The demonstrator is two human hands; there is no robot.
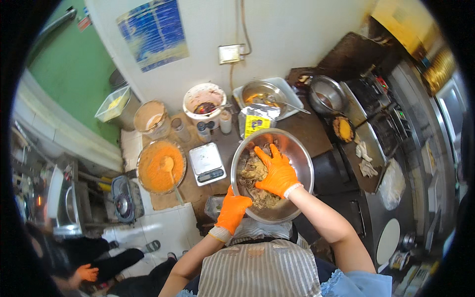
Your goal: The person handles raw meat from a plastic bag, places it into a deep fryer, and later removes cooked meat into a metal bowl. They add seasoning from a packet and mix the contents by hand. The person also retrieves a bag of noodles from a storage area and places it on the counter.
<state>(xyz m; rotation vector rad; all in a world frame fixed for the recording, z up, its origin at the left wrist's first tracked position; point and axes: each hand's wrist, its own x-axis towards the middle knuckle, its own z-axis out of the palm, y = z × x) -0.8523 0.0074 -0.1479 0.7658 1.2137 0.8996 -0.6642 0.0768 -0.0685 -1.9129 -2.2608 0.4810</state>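
Observation:
My left hand (233,211), in an orange glove, grips the lower left rim of a large stainless steel bowl (302,159). My right hand (276,171), gloved the same way, is inside the bowl with fingers spread, pressed on pale brown, seasoned-looking food pieces (254,170), perhaps meat. It holds nothing that I can see; its palm side is hidden. Behind the bowl lies a silver pouch with a yellow label (256,123). A digital kitchen scale (206,159) lies left of the bowl, and beyond it a round pan of orange crumbly food (157,167) holds a spoon (169,164).
Squeeze bottles (225,121) and a white bucket (204,89) stand near the wall. A steel bowl with a ladle (259,89) sits in a white tray (293,92). Cooking equipment (386,126) is at right. A co-worker's orange-gloved hand (88,273) shows at lower left.

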